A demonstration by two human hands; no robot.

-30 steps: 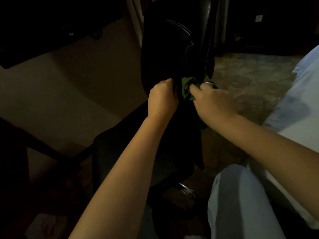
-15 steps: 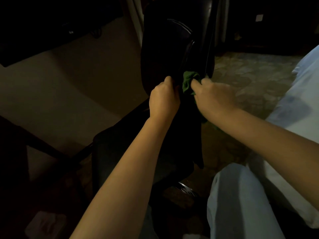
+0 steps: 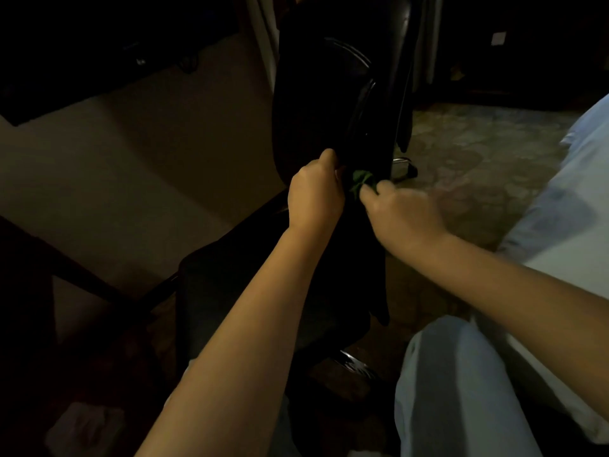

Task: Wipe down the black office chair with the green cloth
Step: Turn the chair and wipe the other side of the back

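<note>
- Right grip (image 3: 402, 212): found lower against the chair than half a second before, and motion-blurred. Clenched on the green cloth (image 3: 361, 181), pinched between thumb and forefinger.
- Green cloth: carried down with that grip, from beside the curved rim of the back to the narrower part beneath it. Bunched into a small wad, showing just past the fingertips, up and to the left of the knuckles. Pressed against the black office chair (image 3: 316, 94); the rest hidden inside the grip.
- Left grip (image 3: 316, 196): kept almost the same place as before. Curled round the lower edge of the chair's back, thumb uppermost. Lay just beside the cloth, on its left; whether touching it, could not be told.
- Black office chair: stood unmoved since the earlier frames, back upright and seen nearly edge-on, between the two forearms. Mostly lost in shadow.
- Chrome base (image 3: 354, 362): glinted under the chair, near the bottom of the view.
- Patterned floor (image 3: 494, 143): spread to the right, behind the chair.
- Light trousers (image 3: 454, 390): filled the lower right, knee raised near the right forearm.
</note>
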